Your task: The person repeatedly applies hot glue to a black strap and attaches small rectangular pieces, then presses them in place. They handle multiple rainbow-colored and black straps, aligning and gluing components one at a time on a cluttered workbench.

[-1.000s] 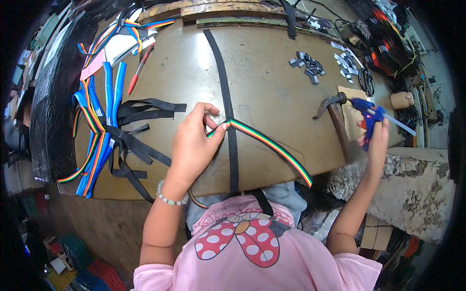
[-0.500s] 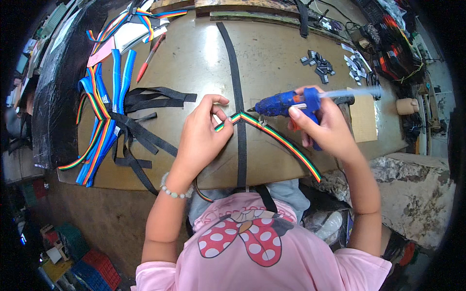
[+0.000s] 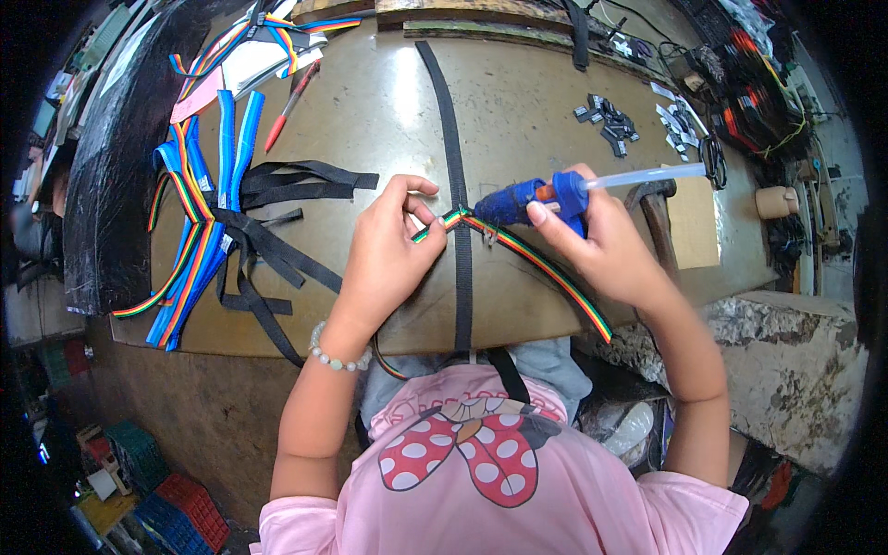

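"Since the left hand pinches the striped ribbon just left of the black webbing strap, is that steadying it?"

"Probably; the right hand grips a glue gun, nozzle by their crossing."

Wooden planks border the table at twelve o'clock. Between ten and eleven lie a red pen and white papers; a pink sheet is at ten. Toward half past one sit small black-and-grey tags. Between two and three, a hammer lies beside a tan sheet. Plastic crates stand near half past seven.
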Tool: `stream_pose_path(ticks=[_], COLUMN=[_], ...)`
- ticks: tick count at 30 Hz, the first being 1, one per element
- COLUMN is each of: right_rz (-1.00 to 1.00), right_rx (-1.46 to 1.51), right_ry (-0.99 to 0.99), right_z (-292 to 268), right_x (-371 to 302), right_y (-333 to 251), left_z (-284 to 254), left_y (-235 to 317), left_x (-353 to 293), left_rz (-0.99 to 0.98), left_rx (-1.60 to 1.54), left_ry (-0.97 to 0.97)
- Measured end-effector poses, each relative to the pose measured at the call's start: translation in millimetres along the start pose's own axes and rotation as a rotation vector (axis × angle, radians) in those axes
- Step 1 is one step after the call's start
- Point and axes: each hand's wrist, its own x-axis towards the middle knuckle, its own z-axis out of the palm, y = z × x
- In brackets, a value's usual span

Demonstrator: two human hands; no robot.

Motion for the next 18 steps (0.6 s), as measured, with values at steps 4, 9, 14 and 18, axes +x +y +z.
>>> stream_pose_path(ticks=[4,9,14,18], right_rz=[0.017,0.184,0.492,0.785], right_rx=[0.029,0.346,-0.18,-0.424], right_ry=[-0.134,-0.109,1.008,1.121], right_z=[-0.4,-28.1,-92.3,-115.3], right_x=[-12.4,-37.1,-77.5,-115.0], right_y=[-2.7,9.0,92.9,133.6], left_z=[0.8,2.9,3.0,3.4], left_y=[-2.0,-3.2,-0.5,2.1], left_x=[-0.8,0.5,-0.5,-1.5], left_rz=[0.0,0.019,0.006,0.022], left_rx=[-0.015,0.036,0.034,0.066], left_ry=[0.009,0.029,0.027,0.016])
